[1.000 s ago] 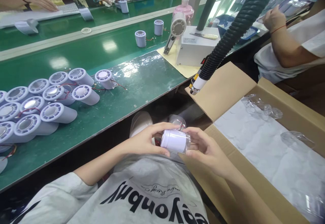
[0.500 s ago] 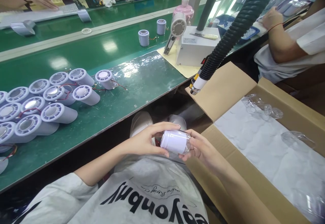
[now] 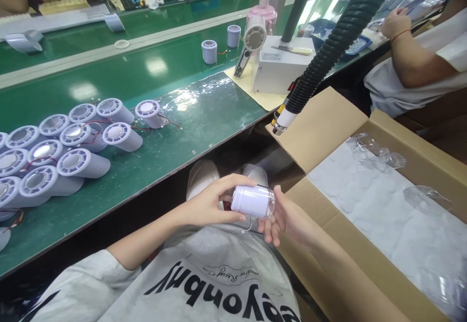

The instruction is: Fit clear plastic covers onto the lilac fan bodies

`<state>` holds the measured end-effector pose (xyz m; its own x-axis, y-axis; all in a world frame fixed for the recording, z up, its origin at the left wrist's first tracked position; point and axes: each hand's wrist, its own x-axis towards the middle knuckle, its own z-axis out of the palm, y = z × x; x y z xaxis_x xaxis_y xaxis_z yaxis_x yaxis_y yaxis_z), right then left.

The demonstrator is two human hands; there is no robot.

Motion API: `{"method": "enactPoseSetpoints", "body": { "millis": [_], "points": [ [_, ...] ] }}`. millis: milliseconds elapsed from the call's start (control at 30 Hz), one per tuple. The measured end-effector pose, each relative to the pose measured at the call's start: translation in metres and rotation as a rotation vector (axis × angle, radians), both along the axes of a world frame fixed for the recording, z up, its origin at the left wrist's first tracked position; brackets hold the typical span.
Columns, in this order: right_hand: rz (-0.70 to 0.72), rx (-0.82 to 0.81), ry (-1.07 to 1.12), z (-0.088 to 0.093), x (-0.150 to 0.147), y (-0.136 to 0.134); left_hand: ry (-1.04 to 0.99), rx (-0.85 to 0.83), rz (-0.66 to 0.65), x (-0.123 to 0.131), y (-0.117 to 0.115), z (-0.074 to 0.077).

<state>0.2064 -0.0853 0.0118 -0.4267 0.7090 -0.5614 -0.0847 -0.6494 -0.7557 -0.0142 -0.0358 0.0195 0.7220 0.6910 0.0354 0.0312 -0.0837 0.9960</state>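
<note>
1. The left hand [image 3: 206, 206] curls around one end of a pale cylinder [image 3: 252, 201], fingers above, thumb below; the cylinder lies on its side before the shirt [image 3: 219, 271].
2. The right hand [image 3: 286, 219] is half open at the cylinder's clear end, fingers loosely curled; whether its thumb presses there cannot be told.
3. Should the left hand slacken, the smooth cylinder could slip, with little else supporting it.
4. A thin wire [image 3: 249, 225] dangles beneath; caught on fingers or cloth, it could be tugged loose.
5. Farther left, other cylinders [image 3: 83, 162] crowd the green table [image 3: 189, 139]; their crossing wires could tangle.
</note>
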Motion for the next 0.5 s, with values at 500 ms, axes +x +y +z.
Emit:
{"method": "enactPoseSetpoints", "body": {
  "millis": [500],
  "points": [
    [-0.043,0.502,0.070,0.001,0.011,-0.007,-0.038,-0.307,-0.056,-0.002,-0.001,0.012]
  ]
}}
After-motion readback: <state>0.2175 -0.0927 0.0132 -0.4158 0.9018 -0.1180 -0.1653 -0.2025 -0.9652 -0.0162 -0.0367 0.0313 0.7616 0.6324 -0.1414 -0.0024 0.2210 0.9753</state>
